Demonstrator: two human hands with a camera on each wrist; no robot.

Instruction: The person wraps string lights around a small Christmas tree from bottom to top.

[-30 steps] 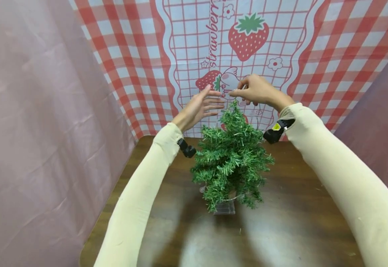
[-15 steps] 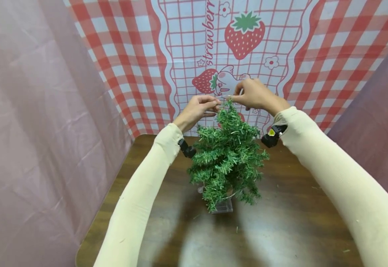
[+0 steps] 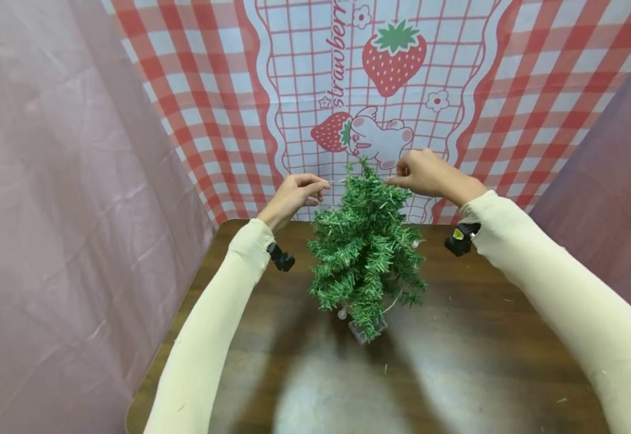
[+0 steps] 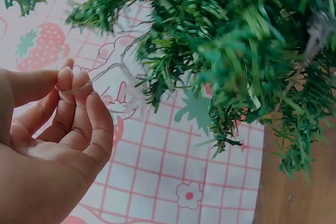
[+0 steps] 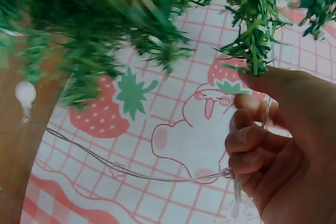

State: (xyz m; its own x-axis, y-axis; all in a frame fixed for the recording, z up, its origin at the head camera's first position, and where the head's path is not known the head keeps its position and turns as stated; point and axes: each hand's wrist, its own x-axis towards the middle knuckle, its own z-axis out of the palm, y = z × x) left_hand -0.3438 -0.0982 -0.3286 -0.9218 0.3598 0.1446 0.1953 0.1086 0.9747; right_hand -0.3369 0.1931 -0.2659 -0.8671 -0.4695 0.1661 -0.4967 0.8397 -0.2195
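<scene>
A small green artificial Christmas tree [image 3: 367, 247] stands upright on a clear square base [image 3: 363, 334], between my two hands. My left hand [image 3: 292, 196], left of the treetop, pinches a thin twisted wire of string lights [image 4: 107, 68] between thumb and fingertips; the wire runs into the branches. On the other side of the top, my right hand [image 3: 435, 176] has its fingers curled round the same kind of wire [image 5: 107, 162], its thumb right at a branch tip. A round white bulb [image 5: 25, 94] hangs on that wire. Another bulb [image 3: 342, 314] shows low on the tree.
The tree is on a brown wooden table [image 3: 484, 361] with loose green bits scattered on it. Behind hangs a red-and-white checked strawberry cloth [image 3: 223, 120]. Pink curtains [image 3: 49, 181] close off the left and right sides.
My left hand's spread fingers have come together on the wire. Both hands have moved lower and farther apart, to either side of the treetop. The tree and its base have turned.
</scene>
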